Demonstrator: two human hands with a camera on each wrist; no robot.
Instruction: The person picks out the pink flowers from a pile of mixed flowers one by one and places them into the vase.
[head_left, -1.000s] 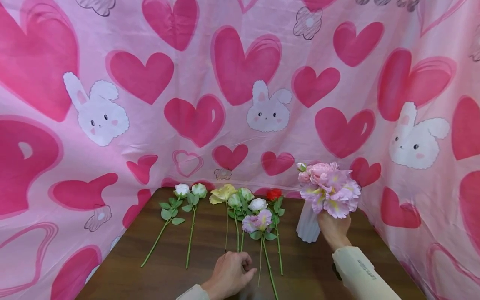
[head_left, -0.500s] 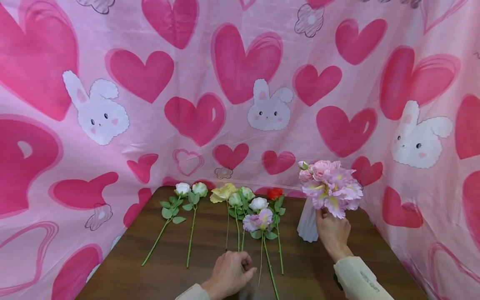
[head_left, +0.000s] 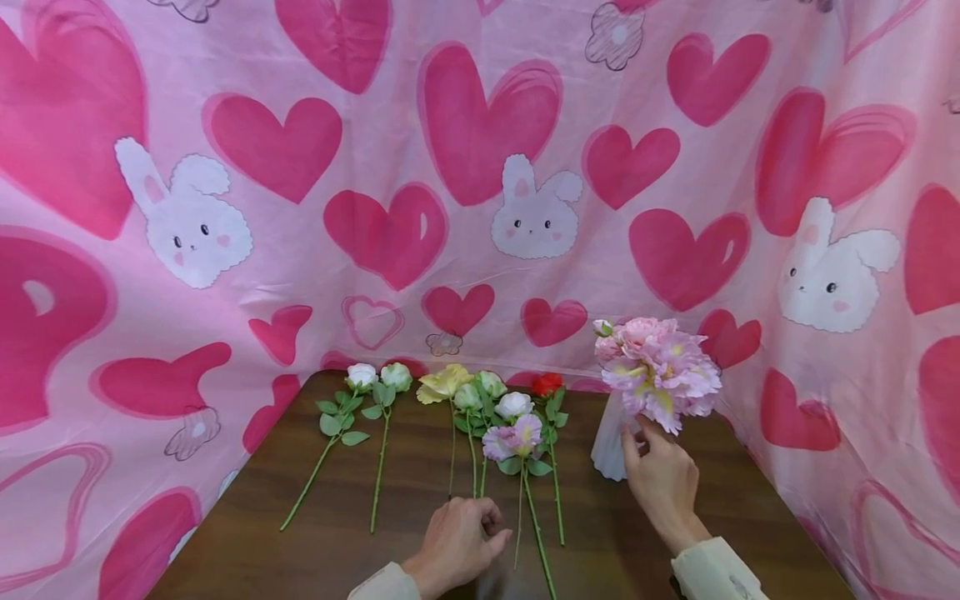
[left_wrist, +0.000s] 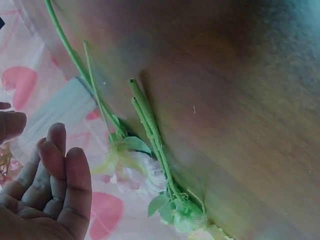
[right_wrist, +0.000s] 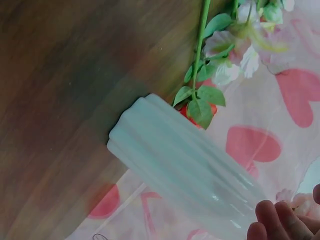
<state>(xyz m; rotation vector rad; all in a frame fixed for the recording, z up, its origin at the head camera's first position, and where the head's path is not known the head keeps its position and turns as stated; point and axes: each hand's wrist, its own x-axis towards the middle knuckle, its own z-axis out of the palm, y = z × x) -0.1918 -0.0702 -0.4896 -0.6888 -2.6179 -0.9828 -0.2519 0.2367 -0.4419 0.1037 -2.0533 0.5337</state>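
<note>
A white fluted vase (head_left: 609,446) stands upright at the right of the table, holding light-pink and lilac artificial flowers (head_left: 667,371). My right hand (head_left: 663,479) is just below the blooms beside the vase, thumb and forefinger apart. In the right wrist view, its loosely bent fingers (right_wrist: 270,220) are by the mouth of the vase (right_wrist: 180,160); no stem shows between them. My left hand (head_left: 459,542) rests near the front of the table with fingers loosely curled, nothing in them. Close to it lie stems of a lilac flower (head_left: 513,439) and a white rose (head_left: 514,405).
On the brown table (head_left: 247,550) lie more artificial stems: a white rose (head_left: 362,377) and a greenish-white rose (head_left: 396,377) at left, a yellow flower (head_left: 444,383) in the middle, a red rose (head_left: 547,384) near the vase. A pink heart-print cloth (head_left: 465,308) hangs behind.
My right hand has drawn slightly down from the blooms, and its thumb and forefinger have parted. The flowers stay in the vase. My left hand has not moved.
</note>
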